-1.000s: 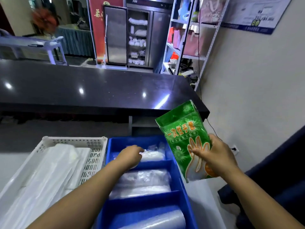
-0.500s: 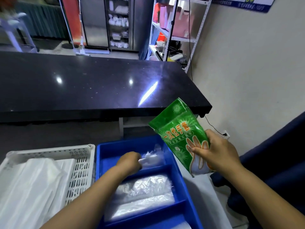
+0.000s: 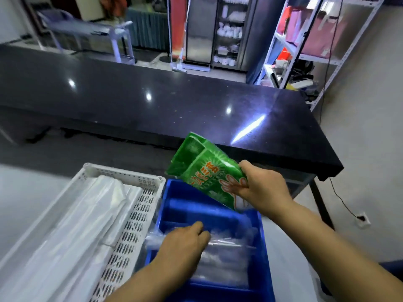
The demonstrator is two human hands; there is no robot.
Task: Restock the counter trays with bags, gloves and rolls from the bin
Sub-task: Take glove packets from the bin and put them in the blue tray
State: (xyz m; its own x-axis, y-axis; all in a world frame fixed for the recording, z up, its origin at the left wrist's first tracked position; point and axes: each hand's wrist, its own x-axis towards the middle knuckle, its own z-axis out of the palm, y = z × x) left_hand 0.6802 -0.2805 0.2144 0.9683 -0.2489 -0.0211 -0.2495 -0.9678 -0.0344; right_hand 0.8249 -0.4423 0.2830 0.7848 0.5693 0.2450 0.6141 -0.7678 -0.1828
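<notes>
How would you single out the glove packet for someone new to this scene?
Start at the long black counter; just below its near edge sits a blue divided tray beside a white perforated basket. The glove packet is held tilted above the tray's far end by the right hand. It alone is bright green, with a printed hand outline; everything around is clear or white plastic.

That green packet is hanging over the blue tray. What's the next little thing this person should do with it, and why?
Probably lower the green glove packet into the far compartment of the blue tray. The right hand holds it tilted just above that section, which looks bare, while the left hand rests on the clear bags in the next compartment.
</notes>
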